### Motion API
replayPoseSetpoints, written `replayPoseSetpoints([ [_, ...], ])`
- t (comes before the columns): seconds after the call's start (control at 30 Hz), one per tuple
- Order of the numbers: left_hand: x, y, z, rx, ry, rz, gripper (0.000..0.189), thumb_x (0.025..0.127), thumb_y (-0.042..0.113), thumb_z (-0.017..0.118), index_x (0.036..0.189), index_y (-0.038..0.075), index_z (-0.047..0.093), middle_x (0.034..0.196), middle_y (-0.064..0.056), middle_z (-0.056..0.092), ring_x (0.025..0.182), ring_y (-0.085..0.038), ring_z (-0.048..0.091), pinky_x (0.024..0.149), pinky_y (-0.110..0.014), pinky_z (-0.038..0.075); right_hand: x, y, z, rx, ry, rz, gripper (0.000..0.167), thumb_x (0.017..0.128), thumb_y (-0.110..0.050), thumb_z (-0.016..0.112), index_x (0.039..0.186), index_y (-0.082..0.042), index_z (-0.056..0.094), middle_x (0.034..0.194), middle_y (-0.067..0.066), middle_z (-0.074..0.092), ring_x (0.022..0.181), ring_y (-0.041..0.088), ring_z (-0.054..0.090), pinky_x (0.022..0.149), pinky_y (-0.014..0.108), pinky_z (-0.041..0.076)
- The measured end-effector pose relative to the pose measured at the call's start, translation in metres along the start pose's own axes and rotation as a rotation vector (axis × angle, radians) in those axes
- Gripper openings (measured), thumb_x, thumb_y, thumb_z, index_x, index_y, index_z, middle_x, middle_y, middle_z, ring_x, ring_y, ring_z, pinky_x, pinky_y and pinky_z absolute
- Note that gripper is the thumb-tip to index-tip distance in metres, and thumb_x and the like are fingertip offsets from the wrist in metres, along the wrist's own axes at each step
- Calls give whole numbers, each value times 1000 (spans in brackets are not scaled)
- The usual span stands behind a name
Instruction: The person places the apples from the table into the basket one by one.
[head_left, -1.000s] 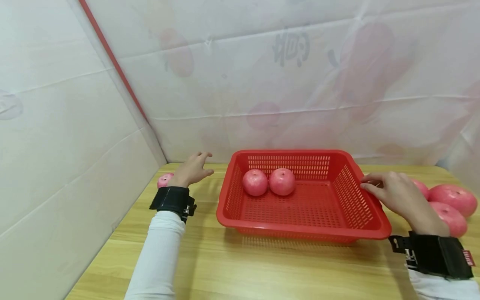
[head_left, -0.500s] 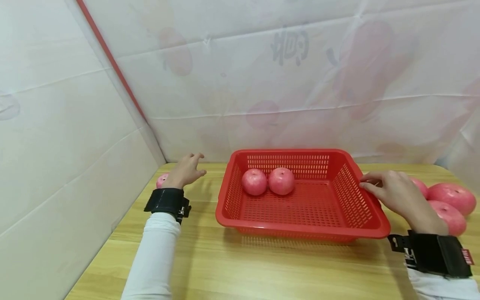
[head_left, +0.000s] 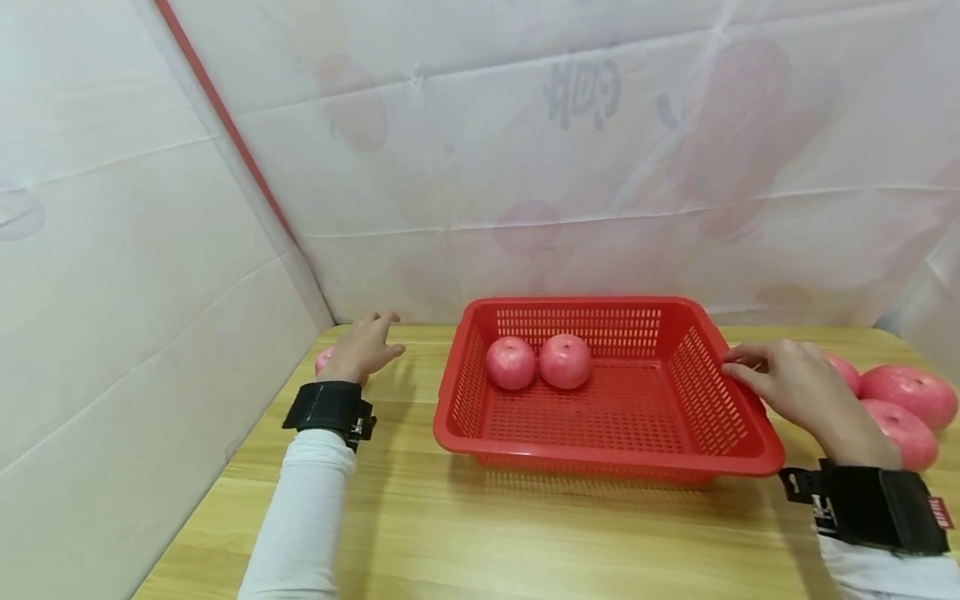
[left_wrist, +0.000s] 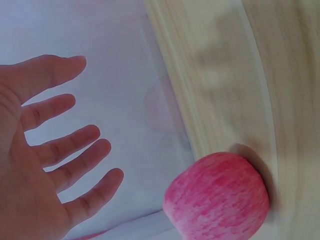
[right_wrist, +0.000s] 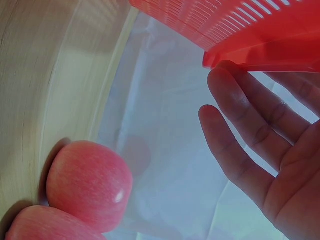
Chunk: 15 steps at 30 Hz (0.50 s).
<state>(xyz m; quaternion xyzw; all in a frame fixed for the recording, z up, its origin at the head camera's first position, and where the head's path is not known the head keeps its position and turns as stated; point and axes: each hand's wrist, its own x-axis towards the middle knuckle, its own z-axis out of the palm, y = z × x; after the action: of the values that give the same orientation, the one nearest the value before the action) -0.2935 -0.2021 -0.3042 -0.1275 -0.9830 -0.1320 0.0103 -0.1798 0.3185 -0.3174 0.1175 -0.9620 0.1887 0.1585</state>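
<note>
A red plastic basket (head_left: 600,454) holds two pink-red apples, a left apple (head_left: 511,363) and a right apple (head_left: 566,362). My right hand (head_left: 806,400) pinches the basket's right rim; in the right wrist view, fingertips (right_wrist: 225,82) lie right at the rim's outer lip. My left hand (head_left: 360,346) hovers over the table's left side with spread fingers, holding nothing. Partly hidden behind that hand is a single apple (head_left: 323,359); the left wrist view shows this apple (left_wrist: 217,197) on the table, apart from the fingers.
Several apples (head_left: 907,396) sit close together on the table right of the basket, beside my right forearm. The wooden table (head_left: 480,542) ends at a pale printed sheet (head_left: 450,167) at the back. Another pale sheet (head_left: 112,292) bounds the left side.
My left hand has drifted left and slightly toward me, covering more of the left apple. The right hand and the basket stay in place.
</note>
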Motion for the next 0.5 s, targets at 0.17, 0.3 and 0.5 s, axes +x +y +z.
replayPoseSetpoints([
  [0.17,-3,-4,1,-12,21,10,52,97,17,64,142,-4,48,140,-33,47,129,-49,45,104,-62,40,-1,1,1,-2,17,-11,14,87,-7,77,95,4,76,78,12,73,72,33,67,60,37,46],
  [0.3,-5,-8,2,1,24,12,52,97,17,64,141,-5,48,139,-34,49,129,-49,44,104,-62,40,-1,0,2,-1,25,-17,13,87,-6,78,95,3,76,78,11,73,73,32,67,60,37,47],
  [0.5,-7,-11,5,20,42,5,51,97,18,64,140,-6,50,137,-34,49,127,-49,46,103,-63,41,-2,0,2,-2,17,-10,14,87,-6,77,96,4,76,79,13,73,75,35,67,61,37,47],
])
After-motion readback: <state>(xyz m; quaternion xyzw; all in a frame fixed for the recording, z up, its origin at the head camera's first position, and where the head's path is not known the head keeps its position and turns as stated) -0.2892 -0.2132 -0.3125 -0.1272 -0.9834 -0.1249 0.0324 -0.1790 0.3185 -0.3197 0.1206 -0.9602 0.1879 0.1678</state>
